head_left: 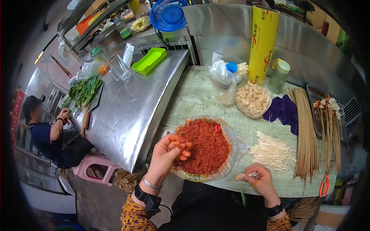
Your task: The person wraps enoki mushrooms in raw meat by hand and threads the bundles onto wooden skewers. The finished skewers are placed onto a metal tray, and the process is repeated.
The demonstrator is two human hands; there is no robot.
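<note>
My left hand [169, 153] pinches a small piece of red minced meat at the left edge of a bowl of red minced meat [204, 148] lined with clear plastic. My right hand [261, 179] grips a bamboo skewer with a small bundle of enoki mushrooms [243, 176] on it, just right of the bowl near the table's front edge. A loose pile of enoki mushrooms [273, 152] lies beyond my right hand. A thick bunch of bare bamboo skewers [306, 134] lies to the right of that pile.
A bag of pale round pieces [253, 100], a yellow cling-film roll [263, 38], a purple cloth [284, 109], a tray of finished skewers [330, 115] and orange scissors [325, 184] lie around. On the steel counter [127, 111] are greens [83, 91] and a green tray [149, 61]. A seated person [50, 133] is at left.
</note>
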